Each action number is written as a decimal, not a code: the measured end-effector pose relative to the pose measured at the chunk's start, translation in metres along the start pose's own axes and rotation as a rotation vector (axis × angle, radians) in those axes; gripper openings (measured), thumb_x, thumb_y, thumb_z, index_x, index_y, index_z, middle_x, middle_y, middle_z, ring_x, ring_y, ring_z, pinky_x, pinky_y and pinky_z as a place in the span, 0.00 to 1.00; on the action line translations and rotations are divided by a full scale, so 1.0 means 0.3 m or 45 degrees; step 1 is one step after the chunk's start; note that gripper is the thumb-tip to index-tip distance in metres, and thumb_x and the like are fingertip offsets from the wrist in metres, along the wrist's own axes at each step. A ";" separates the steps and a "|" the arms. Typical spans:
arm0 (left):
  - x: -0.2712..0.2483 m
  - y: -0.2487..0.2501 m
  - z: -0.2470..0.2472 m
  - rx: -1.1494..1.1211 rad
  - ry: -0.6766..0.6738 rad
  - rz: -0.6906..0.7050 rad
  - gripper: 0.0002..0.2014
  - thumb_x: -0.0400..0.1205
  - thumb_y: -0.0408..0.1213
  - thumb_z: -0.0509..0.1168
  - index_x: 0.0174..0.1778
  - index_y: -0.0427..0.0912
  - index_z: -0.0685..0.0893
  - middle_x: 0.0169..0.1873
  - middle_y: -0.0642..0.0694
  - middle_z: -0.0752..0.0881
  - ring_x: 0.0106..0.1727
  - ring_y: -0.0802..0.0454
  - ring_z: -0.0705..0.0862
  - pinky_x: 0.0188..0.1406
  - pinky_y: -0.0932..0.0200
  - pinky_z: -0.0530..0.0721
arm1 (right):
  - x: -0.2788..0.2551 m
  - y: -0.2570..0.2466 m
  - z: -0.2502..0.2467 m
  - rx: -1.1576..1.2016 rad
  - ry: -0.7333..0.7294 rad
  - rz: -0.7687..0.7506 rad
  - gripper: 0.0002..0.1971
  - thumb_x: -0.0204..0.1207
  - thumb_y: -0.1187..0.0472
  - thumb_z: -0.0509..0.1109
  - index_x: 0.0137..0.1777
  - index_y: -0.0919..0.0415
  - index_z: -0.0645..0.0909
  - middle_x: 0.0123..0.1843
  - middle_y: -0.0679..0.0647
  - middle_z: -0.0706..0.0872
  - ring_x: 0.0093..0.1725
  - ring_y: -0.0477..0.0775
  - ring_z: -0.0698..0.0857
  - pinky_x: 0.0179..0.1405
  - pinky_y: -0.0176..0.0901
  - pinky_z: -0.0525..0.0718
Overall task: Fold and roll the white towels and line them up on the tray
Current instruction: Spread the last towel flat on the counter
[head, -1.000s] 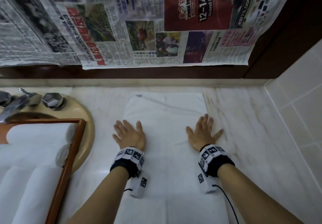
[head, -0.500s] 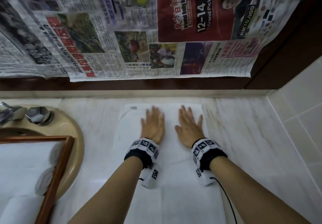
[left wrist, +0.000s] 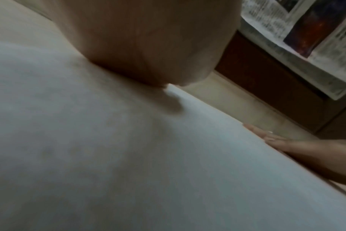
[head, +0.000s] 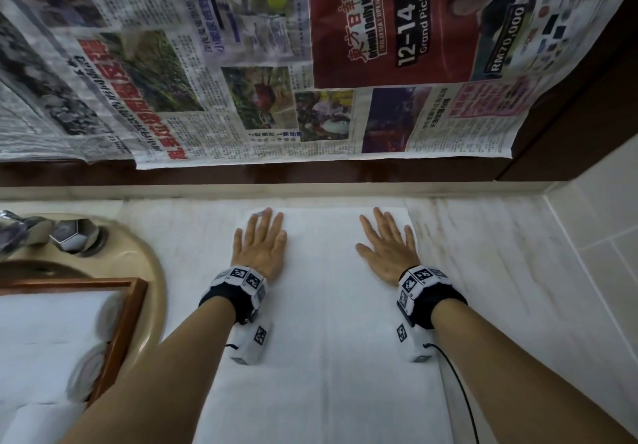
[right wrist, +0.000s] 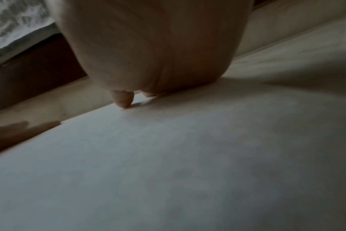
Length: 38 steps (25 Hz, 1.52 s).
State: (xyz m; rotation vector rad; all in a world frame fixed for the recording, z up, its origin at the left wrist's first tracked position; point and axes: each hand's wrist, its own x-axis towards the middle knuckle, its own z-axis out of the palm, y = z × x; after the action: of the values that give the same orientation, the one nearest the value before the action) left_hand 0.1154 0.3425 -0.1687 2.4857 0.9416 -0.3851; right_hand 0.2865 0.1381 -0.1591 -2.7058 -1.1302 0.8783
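Note:
A white towel [head: 324, 305] lies flat and folded lengthwise on the marble counter, running from the back edge toward me. My left hand [head: 260, 241] presses flat on its far left part, fingers straight and reaching its far left corner. My right hand [head: 386, 243] lies flat on the far right part, fingers spread near the right edge. In the left wrist view the towel [left wrist: 168, 156] fills the frame under my palm [left wrist: 148, 39], with the right hand [left wrist: 298, 148] at its edge. At the left, a wooden tray [head: 121, 333] holds rolled white towels [head: 45, 333].
A beige sink basin [head: 148, 271] with a chrome tap handle [head: 70, 236] sits under the tray at the left. Newspaper [head: 276, 64] hangs on the back wall. Bare marble counter [head: 500, 271] extends right to a tiled wall [head: 604, 236].
Both hands slid from the towel's middle, where they lay close together, outward to its far left and right parts, still flat on it. The head camera moved closer.

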 end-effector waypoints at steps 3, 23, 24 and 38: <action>-0.013 -0.057 -0.010 0.052 0.027 -0.106 0.27 0.88 0.55 0.35 0.83 0.60 0.34 0.82 0.56 0.29 0.83 0.54 0.30 0.81 0.44 0.30 | -0.010 0.059 -0.009 -0.036 0.016 0.118 0.33 0.85 0.38 0.42 0.83 0.42 0.29 0.81 0.42 0.22 0.81 0.44 0.25 0.78 0.62 0.25; -0.709 0.022 0.218 0.029 -0.092 0.066 0.29 0.90 0.51 0.39 0.85 0.49 0.37 0.83 0.47 0.32 0.84 0.46 0.32 0.81 0.38 0.37 | -0.643 -0.145 0.342 -0.132 0.000 -0.056 0.35 0.86 0.43 0.44 0.84 0.56 0.30 0.82 0.47 0.24 0.83 0.52 0.30 0.77 0.70 0.32; -0.772 0.071 0.266 0.030 -0.159 0.228 0.28 0.90 0.50 0.39 0.85 0.50 0.38 0.83 0.49 0.32 0.84 0.47 0.32 0.81 0.40 0.36 | -0.695 -0.189 0.394 -0.159 -0.069 -0.220 0.34 0.87 0.43 0.44 0.84 0.55 0.31 0.82 0.45 0.24 0.83 0.51 0.30 0.78 0.69 0.32; -1.062 -0.170 0.392 0.044 -0.036 -0.002 0.29 0.88 0.51 0.35 0.86 0.48 0.40 0.83 0.52 0.33 0.85 0.48 0.36 0.81 0.41 0.36 | -0.997 -0.066 0.530 0.021 -0.059 0.360 0.34 0.86 0.44 0.45 0.85 0.53 0.32 0.84 0.44 0.27 0.83 0.52 0.30 0.73 0.80 0.32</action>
State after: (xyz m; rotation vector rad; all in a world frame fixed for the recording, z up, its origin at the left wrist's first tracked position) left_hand -0.1624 0.1411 -0.1562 2.5041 0.9330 -0.4392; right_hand 0.0203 -0.0716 -0.1433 -2.8913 -0.7528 0.9839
